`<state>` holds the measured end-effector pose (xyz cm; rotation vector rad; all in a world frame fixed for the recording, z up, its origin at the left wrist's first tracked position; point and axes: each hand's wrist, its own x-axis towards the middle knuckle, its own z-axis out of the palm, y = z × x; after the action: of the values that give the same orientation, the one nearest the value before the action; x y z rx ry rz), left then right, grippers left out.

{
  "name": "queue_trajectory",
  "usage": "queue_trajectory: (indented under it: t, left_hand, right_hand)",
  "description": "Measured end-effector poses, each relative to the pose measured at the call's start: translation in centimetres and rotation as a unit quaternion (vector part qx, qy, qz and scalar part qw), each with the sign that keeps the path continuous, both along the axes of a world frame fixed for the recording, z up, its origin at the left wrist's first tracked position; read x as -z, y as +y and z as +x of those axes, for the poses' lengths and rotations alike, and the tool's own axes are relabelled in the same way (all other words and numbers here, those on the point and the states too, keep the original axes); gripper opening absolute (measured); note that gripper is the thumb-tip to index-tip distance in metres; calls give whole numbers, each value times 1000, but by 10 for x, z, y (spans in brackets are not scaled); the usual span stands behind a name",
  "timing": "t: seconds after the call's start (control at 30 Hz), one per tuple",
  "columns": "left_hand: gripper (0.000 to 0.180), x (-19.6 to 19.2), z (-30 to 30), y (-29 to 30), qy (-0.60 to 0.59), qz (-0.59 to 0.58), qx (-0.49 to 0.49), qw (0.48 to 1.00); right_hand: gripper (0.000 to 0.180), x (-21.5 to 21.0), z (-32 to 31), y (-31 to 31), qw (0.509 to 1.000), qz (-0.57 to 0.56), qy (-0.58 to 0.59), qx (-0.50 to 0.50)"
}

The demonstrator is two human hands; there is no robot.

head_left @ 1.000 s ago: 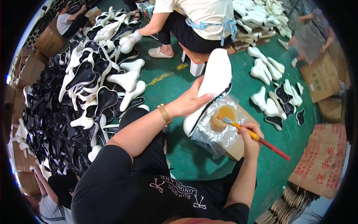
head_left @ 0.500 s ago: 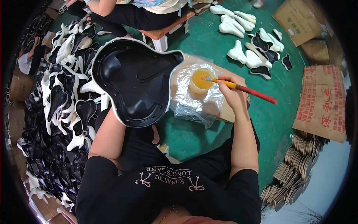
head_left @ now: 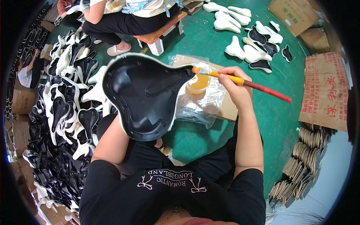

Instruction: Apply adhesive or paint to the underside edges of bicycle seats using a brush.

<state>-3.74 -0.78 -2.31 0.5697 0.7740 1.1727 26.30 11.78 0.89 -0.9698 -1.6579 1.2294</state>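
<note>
Over the left edge of a cardboard box [head_left: 228,107], holds up a bicycle saddle [head_left: 144,95] at the end of the left forearm [head_left: 110,144], with its hollow black underside facing upward, white rim all round, wide end to the left and narrow nose pointing right. Hides the left hand behind that saddle; cannot tell the set of its fingers. Grips a brush [head_left: 238,80] in the right hand [head_left: 238,90], with thumb and fingers closed on the yellow part of the handle and the red end jutting out to the right. Has the bristles right at the tip of the nose, seemingly touching, near a cup of yellow liquid [head_left: 196,91] on the box. Under that cup, crumpled clear plastic [head_left: 197,112], drooping past the box's near left corner. Along the left side of the green floor [head_left: 187,138], a big heap of black and white saddles [head_left: 60,112]; toward its far right corner, more loose saddles [head_left: 228,22]. Beyond the box's far edge, a person [head_left: 120,26] seated on a low stool [head_left: 165,34].
</note>
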Motion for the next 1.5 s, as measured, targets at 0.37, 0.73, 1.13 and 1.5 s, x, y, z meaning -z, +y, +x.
queue_trajectory:
  t: [0.37, 0.73, 1.13, 1.5]
  left_hand:
    - [42, 21, 20, 26, 476, 399, -45, 783]
    - [46, -6, 34, 12, 539, 383, -58, 748]
    - [50, -5, 21, 14, 575, 357, -63, 733]
    - [48, 6, 23, 25, 597, 353, -83, 716]
  right_hand:
    - [10, -15, -1, -4, 987, 132, -87, 17]
    - [11, -4, 3, 4, 999, -41, -18, -23]
    - [10, -5, 2, 3, 999, -33, 0, 16]
    - [12, 20, -16, 10, 993, -16, -120, 14]
